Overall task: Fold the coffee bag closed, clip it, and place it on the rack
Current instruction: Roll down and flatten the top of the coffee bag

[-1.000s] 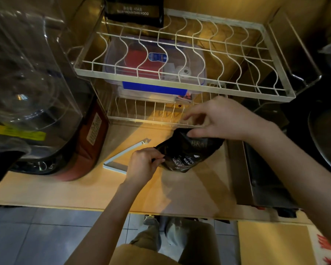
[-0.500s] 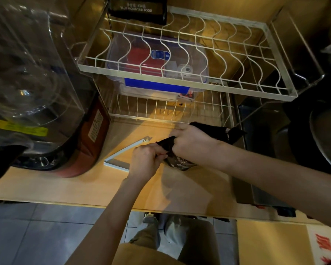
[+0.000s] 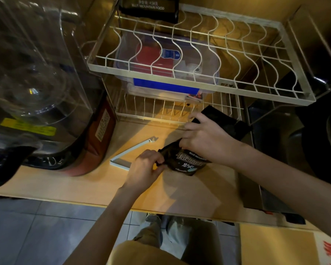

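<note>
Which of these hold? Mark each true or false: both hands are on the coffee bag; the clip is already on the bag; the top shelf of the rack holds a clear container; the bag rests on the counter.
1. Both hands are on the coffee bag. True: the left hand pinches its left edge and the right hand presses its top.
2. The clip is on the bag. False: the white clip lies open on the counter, beside the left hand.
3. The rack's top shelf holds a clear container. False: the clear container sits on the lower shelf of the rack.
4. The bag rests on the counter. True.

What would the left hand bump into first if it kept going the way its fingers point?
The left hand points right, already pinching the coffee bag, so it would meet the bag first.
</note>
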`<state>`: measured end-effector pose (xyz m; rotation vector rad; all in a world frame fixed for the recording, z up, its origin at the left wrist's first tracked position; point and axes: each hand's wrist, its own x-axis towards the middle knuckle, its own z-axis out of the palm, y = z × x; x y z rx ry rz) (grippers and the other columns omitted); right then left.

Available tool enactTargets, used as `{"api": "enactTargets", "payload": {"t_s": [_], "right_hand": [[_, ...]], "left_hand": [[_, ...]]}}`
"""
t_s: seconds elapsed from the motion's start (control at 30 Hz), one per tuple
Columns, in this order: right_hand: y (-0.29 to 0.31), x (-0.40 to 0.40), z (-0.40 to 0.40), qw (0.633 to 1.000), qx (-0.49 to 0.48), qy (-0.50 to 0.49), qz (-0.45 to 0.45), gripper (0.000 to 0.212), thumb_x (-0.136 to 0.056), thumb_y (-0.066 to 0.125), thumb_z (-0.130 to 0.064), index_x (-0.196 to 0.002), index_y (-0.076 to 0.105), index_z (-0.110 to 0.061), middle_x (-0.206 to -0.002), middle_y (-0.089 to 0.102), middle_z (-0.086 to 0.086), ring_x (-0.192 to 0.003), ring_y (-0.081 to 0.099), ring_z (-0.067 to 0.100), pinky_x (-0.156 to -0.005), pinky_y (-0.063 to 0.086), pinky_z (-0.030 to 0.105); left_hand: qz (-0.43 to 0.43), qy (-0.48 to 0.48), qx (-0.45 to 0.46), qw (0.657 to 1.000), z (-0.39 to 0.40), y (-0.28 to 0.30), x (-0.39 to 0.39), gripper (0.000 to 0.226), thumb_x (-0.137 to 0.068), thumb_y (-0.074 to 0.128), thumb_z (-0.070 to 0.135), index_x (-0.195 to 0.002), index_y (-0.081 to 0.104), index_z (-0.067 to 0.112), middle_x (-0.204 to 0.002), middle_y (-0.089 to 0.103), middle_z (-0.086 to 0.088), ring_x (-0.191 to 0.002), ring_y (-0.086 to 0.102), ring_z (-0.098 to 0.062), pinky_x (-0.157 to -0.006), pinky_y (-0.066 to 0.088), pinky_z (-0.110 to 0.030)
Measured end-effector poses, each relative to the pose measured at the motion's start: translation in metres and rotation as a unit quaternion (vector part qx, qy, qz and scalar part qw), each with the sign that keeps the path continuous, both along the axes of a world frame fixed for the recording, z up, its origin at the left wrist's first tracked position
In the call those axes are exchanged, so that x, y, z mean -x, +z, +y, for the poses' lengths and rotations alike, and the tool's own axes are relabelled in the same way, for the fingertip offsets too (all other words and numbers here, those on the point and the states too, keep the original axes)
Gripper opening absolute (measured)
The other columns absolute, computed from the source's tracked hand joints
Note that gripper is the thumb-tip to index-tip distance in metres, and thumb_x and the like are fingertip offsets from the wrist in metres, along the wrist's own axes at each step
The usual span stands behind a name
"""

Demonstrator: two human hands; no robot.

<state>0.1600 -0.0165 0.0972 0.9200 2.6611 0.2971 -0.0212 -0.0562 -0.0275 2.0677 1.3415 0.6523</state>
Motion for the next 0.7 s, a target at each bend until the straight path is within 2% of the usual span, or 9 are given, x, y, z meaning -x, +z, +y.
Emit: {"api": "enactTargets", "payload": {"t_s": [0.1, 0.2, 0.3, 0.4, 0.5, 0.57, 0.63, 0.67, 0.7], "right_hand": [[0.002, -0.002, 0.0, 1.0, 0.022, 0.004, 0.009, 0.015, -0.081, 0.058, -0.009, -0.086, 0.066, -0.021, -0.079, 0.068, -0.005, -0.087, 0.059, 0.019, -0.095, 0.023, 0.038], [0.007, 0.002, -0.001, 0.998, 0.065, 0.005, -0.026, 0.019, -0.088, 0.046, -0.01, -0.092, 0.063, -0.018, -0.088, 0.068, -0.001, -0.094, 0.056, 0.021, -0.098, 0.027, 0.038], [0.017, 0.0, 0.004, 0.998, 0.047, -0.006, -0.032, 0.012, -0.086, 0.052, -0.015, -0.092, 0.062, -0.017, -0.093, 0.068, 0.003, -0.097, 0.056, 0.022, -0.096, 0.036, 0.041], [0.022, -0.013, 0.01, 0.999, 0.041, -0.011, -0.019, 0.019, -0.088, 0.045, -0.012, -0.097, 0.062, -0.017, -0.098, 0.066, 0.002, -0.099, 0.054, 0.021, -0.097, 0.035, 0.039], [0.019, -0.015, 0.004, 0.999, 0.0, 0.024, 0.026, 0.017, -0.085, 0.051, -0.007, -0.083, 0.066, -0.015, -0.081, 0.067, 0.0, -0.084, 0.058, 0.02, -0.093, 0.035, 0.036], [0.011, -0.016, -0.002, 0.996, -0.01, 0.026, 0.086, 0.012, -0.072, 0.066, 0.005, -0.07, 0.067, -0.007, -0.065, 0.066, 0.009, -0.07, 0.059, 0.029, -0.082, 0.03, 0.044], [0.007, -0.023, -0.009, 0.98, 0.08, 0.037, 0.178, 0.016, -0.064, 0.066, 0.018, -0.062, 0.064, 0.002, -0.058, 0.063, 0.02, -0.064, 0.059, 0.036, -0.078, 0.025, 0.051], [0.009, -0.024, -0.012, 0.956, 0.127, 0.043, 0.261, 0.018, -0.069, 0.062, 0.014, -0.062, 0.064, -0.002, -0.057, 0.061, 0.015, -0.064, 0.059, 0.031, -0.086, 0.031, 0.051], [0.008, -0.021, -0.015, 0.92, 0.199, -0.002, 0.338, 0.019, -0.076, 0.06, 0.004, -0.062, 0.061, -0.01, -0.056, 0.058, 0.005, -0.065, 0.059, 0.017, -0.094, 0.04, 0.041]], "left_hand": [[0.035, -0.024, 0.04, 0.998, 0.0, -0.008, 0.005, 0.018, -0.07, 0.072, 0.01, -0.079, 0.057, 0.011, -0.083, 0.065, -0.008, -0.079, 0.059, -0.027, -0.065, 0.046, -0.033], [0.068, -0.038, 0.018, 0.997, 0.001, -0.012, 0.002, 0.014, -0.072, 0.07, 0.009, -0.076, 0.058, 0.009, -0.079, 0.066, -0.011, -0.078, 0.061, -0.031, -0.065, 0.045, -0.032], [0.054, -0.035, 0.01, 0.998, 0.0, -0.012, -0.001, 0.012, -0.072, 0.068, 0.007, -0.073, 0.057, 0.009, -0.075, 0.065, -0.012, -0.075, 0.06, -0.03, -0.065, 0.043, -0.03], [0.034, -0.027, 0.012, 0.999, -0.001, -0.015, -0.001, 0.01, -0.073, 0.066, 0.01, -0.072, 0.056, 0.011, -0.074, 0.064, -0.01, -0.075, 0.058, -0.029, -0.065, 0.048, -0.035], [0.03, -0.023, 0.013, 0.999, 0.0, -0.02, 0.0, 0.008, -0.075, 0.06, 0.016, -0.072, 0.052, 0.015, -0.072, 0.062, -0.008, -0.073, 0.057, -0.028, -0.064, 0.047, -0.034], [0.033, -0.025, 0.019, 0.999, -0.001, -0.022, 0.001, 0.009, -0.078, 0.054, 0.023, -0.072, 0.049, 0.018, -0.071, 0.061, -0.008, -0.072, 0.056, -0.027, -0.063, 0.046, -0.033], [0.04, -0.031, 0.039, 0.998, -0.002, -0.022, -0.001, 0.009, -0.078, 0.057, 0.019, -0.072, 0.051, 0.016, -0.072, 0.06, -0.008, -0.072, 0.057, -0.027, -0.062, 0.047, -0.034], [0.049, -0.035, 0.056, 0.997, -0.001, -0.02, -0.002, 0.01, -0.076, 0.061, 0.015, -0.071, 0.053, 0.014, -0.074, 0.061, -0.008, -0.073, 0.058, -0.028, -0.063, 0.046, -0.034], [0.06, -0.044, 0.077, 0.994, 0.002, -0.016, -0.002, 0.011, -0.075, 0.065, 0.012, -0.071, 0.055, 0.013, -0.076, 0.062, -0.008, -0.075, 0.059, -0.027, -0.064, 0.046, -0.034]]}}
